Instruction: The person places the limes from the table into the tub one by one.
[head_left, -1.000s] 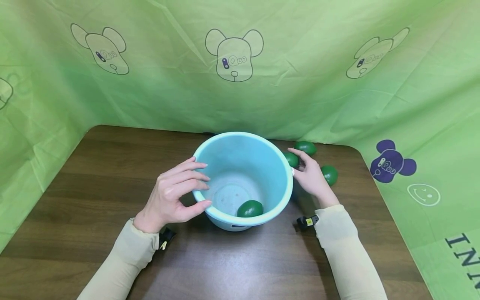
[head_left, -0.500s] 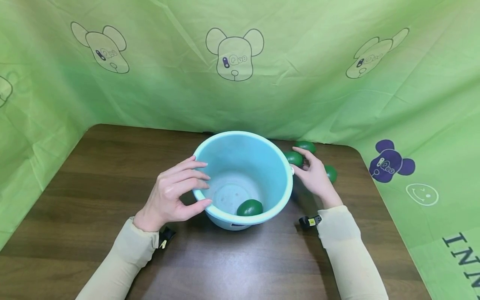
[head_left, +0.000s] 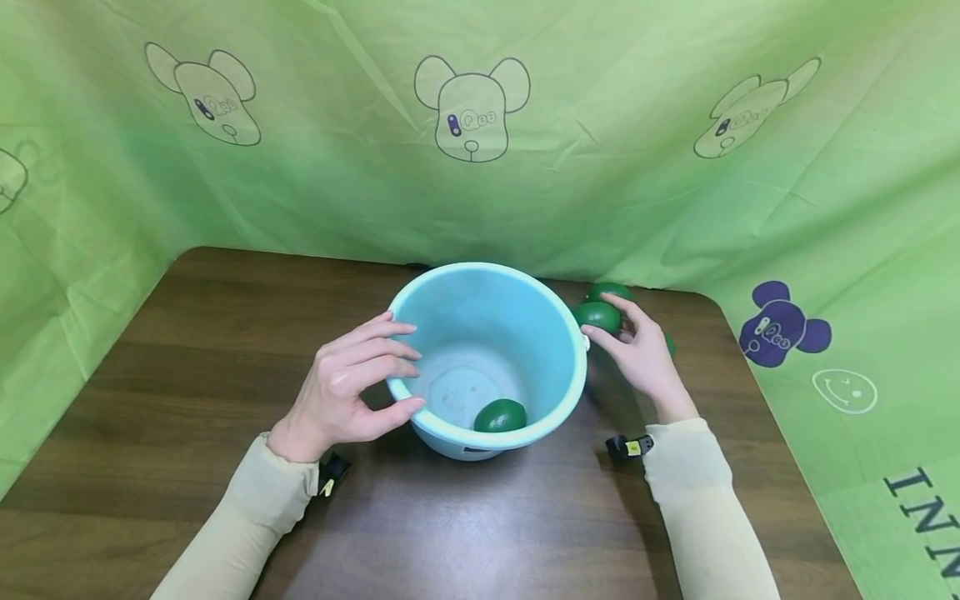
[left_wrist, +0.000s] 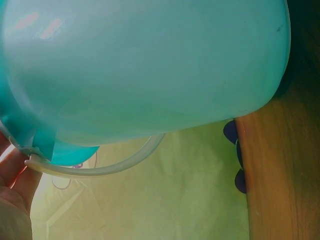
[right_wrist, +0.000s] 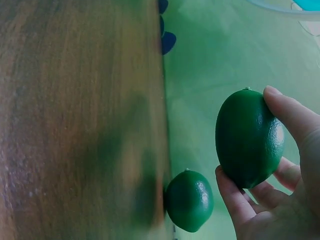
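A light blue bucket (head_left: 480,304) stands on the table with one green lime (head_left: 500,416) at its bottom. My left hand (head_left: 341,392) holds the bucket's left rim, fingers over the edge and thumb at the near side. Right of the bucket, my right hand (head_left: 647,360) pinches another lime (right_wrist: 249,137) between thumb and fingers, raised above the tabletop in the right wrist view. Behind it lies a lime (head_left: 609,291), partly covered by the held one. One more lime (head_left: 669,343) is mostly hidden behind my right hand.
The brown wooden table (head_left: 187,375) ends at a green printed cloth (head_left: 337,192) hanging along the back and sides. A pale bucket handle (left_wrist: 100,170) hangs down on the bucket's far side.
My right hand has gripped the lime beside the bucket, lifted it and shifted slightly right, covering more of the rightmost lime. The left hand and bucket stay in place.
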